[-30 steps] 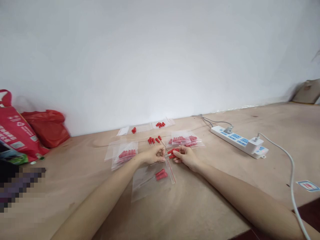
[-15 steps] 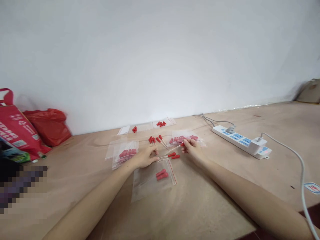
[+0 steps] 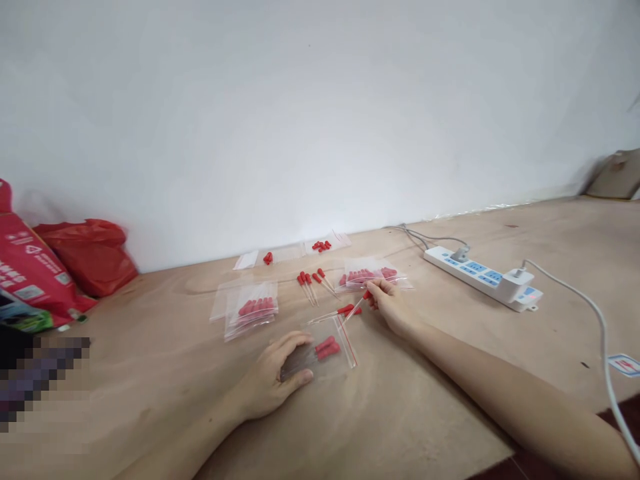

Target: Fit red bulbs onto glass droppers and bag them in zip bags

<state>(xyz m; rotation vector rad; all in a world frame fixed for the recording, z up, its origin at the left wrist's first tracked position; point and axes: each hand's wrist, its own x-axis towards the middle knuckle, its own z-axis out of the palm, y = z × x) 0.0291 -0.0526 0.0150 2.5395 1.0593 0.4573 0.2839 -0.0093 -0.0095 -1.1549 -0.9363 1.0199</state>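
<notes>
My right hand pinches a red-bulbed clear dropper by its bulb, its thin tube slanting down to the left. My left hand rests over the left part of a clear zip bag, thumb and fingers spread around it. Inside that bag lie two red-bulbed droppers. Just beyond it, more loose droppers lie with their tubes pointing left. Several others lie farther back, tubes toward me. Whether my left fingers grip the bag is hard to see.
Filled bags lie at left and right. Bags with small red bulbs are near the wall. A white power strip with a charger and cable is on the right, red bags on the left.
My left hand has moved from the loose droppers down toward me onto the clear bag. The dropper in my right hand now slants more steeply, its tube near the bag's red-edged end.
</notes>
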